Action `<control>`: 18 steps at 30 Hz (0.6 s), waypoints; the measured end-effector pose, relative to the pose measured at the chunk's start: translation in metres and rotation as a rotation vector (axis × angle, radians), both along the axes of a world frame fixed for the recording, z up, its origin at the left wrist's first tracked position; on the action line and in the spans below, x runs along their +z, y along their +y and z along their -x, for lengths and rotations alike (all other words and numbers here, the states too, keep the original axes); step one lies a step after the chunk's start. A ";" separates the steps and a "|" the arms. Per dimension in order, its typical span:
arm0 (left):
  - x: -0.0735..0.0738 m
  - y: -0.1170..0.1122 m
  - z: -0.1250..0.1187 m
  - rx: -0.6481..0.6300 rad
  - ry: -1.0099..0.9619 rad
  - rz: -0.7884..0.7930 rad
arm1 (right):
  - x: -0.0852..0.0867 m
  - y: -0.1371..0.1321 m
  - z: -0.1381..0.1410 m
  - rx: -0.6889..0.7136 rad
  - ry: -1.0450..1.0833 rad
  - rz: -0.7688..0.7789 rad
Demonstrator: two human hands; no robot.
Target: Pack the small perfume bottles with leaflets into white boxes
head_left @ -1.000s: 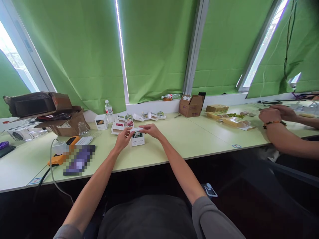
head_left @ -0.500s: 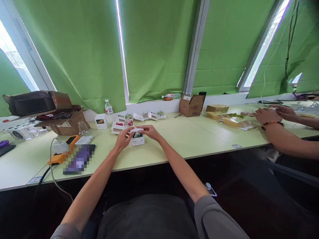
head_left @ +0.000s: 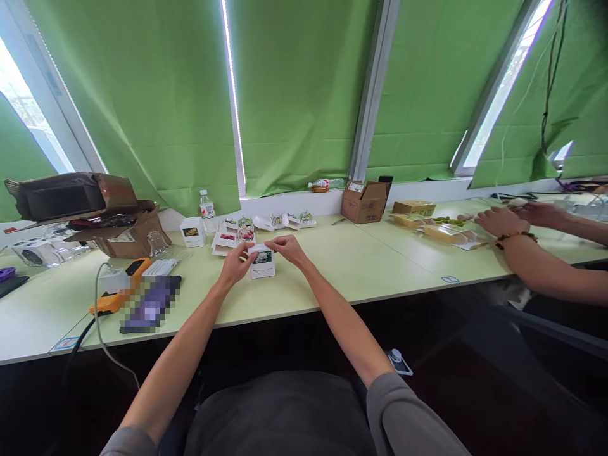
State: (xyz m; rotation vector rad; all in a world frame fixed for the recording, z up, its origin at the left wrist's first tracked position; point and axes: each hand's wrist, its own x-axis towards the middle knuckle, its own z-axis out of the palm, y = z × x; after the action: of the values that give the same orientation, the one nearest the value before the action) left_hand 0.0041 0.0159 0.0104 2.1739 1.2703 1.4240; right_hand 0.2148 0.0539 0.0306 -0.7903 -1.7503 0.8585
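This looks like a workroom, a bit like an office. A long, pale yellow-green worktop (head_left: pixel 332 278) runs along the wall, with lines where its parts join and a little blue-edged sticker (head_left: pixel 450 279) near the front. Big green blinds (head_left: pixel 294 95) hang over the windows, and bright daylight peeks in past their sides. A pale cord (head_left: pixel 97 303) droops over the edge. Cardboard boxes (head_left: pixel 364 201) and a drink bottle (head_left: pixel 206 208) stand at the back, and a small white box (head_left: pixel 263 268) sits in front. Another person's arm (head_left: pixel 555 272) is at the same worktop, so people share it.
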 end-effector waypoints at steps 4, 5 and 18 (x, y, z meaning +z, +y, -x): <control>0.000 -0.001 0.001 -0.003 0.000 0.011 | -0.003 0.003 -0.001 -0.006 0.028 -0.013; 0.000 -0.001 0.001 -0.002 0.004 0.019 | -0.003 0.003 -0.001 0.003 0.041 -0.002; -0.009 0.003 0.004 -0.031 0.052 0.224 | -0.008 0.008 -0.007 0.127 -0.172 0.132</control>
State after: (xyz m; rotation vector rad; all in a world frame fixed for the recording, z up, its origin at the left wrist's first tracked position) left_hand -0.0001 0.0185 0.0013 2.0826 1.3379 1.1584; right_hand 0.2221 0.0621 0.0222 -0.8680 -1.9267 1.0251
